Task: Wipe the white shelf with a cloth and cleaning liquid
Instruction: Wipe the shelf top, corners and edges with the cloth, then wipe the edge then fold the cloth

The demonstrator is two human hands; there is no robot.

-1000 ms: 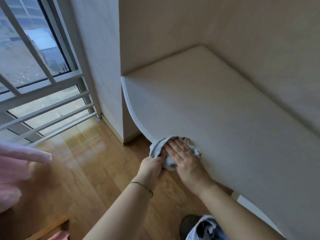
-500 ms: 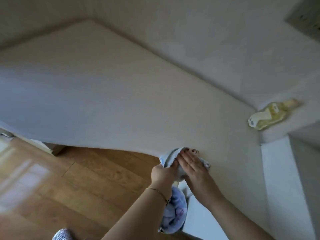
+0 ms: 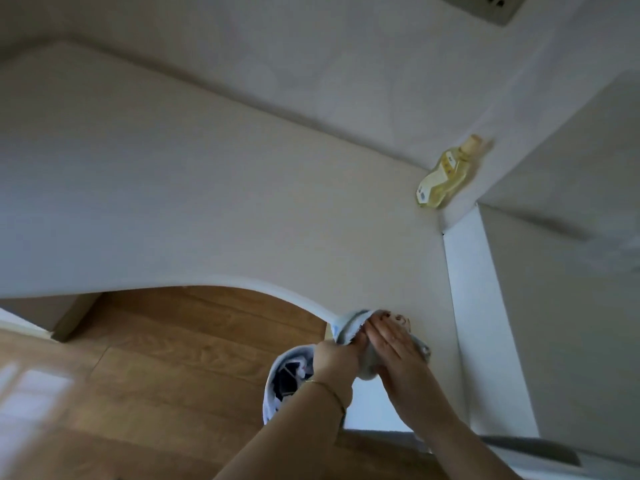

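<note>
Shelf: white shelf (image 3: pixel 207 202), wide and flat, with a front edge that curves inward over the floor (image 3: pixel 173 358).
Cloth: pale grey-blue cloth (image 3: pixel 349 325), bunched, lying on the shelf right at the front edge, near the right end of the curve. Part of it folds over the edge.
Left hand: left hand (image 3: pixel 337 356) reaches up from below the edge; its fingers are curled round the near left side of the cloth and grip it.
Right hand: right hand (image 3: pixel 394 344) lies palm down on top of the cloth, fingers straight and close together, pressing it onto the shelf. It clasps nothing.
Hand spacing: the two hands touch, or nearly touch, over the cloth.
Bracelet: thin gold bracelet (image 3: pixel 329 389) on the left wrist.
Bottle: clear bottle (image 3: pixel 445 176) of yellow liquid with a pale label, in the far right corner of the shelf against the wall (image 3: pixel 311 64), well apart from the cloth. Its cap is blurred.
Panel: white upright panel (image 3: pixel 467 306) bounds the shelf on the right, just beside the right hand.
Below left hand: a pale blue item (image 3: pixel 277 386) with a dark inside, possibly a slipper; the view is too soft to tell.
Floor: brown wood planks, visible under the curve.
</note>
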